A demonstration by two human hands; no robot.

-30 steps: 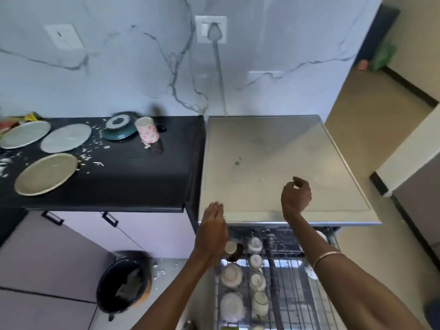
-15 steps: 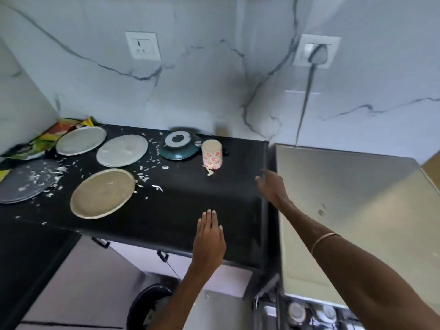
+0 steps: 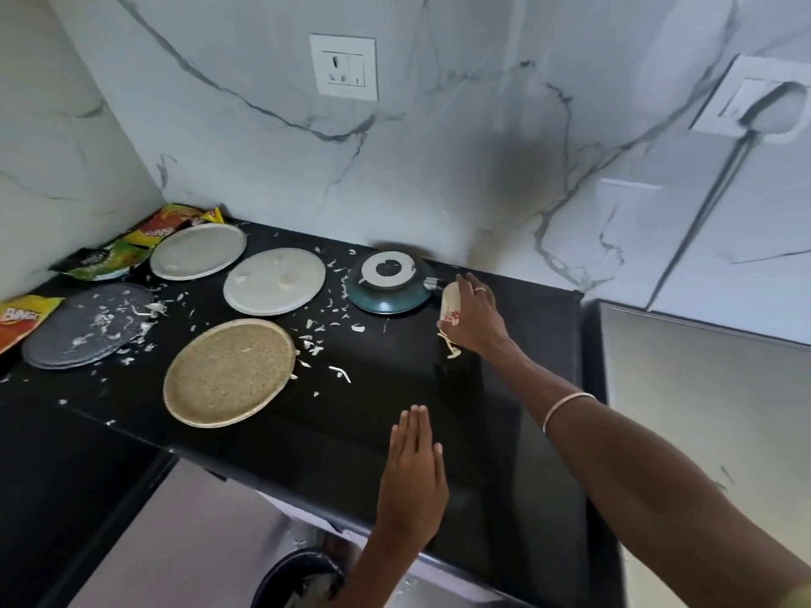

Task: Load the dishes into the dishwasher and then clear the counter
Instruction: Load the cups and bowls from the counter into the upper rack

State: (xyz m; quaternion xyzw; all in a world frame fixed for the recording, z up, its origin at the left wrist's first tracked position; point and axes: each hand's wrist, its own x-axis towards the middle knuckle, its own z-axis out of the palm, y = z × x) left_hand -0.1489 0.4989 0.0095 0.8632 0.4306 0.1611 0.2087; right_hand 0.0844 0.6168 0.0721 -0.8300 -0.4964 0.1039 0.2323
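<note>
Floral cup [image 3: 450,305] gripped by right hand [image 3: 476,320]

The person's right arm [image 3: 614,432] reaches from the near right diagonally toward the far middle, with a thin bangle [image 3: 566,408] on the wrist. The right hand [image 3: 476,320] is curled, fingers and thumb wrapped in a grip, a ring on one finger. The left hand [image 3: 412,471] lies nearer, palm down, fingers straight and pressed together, pointing away, its forearm coming up from the near edge.
</note>
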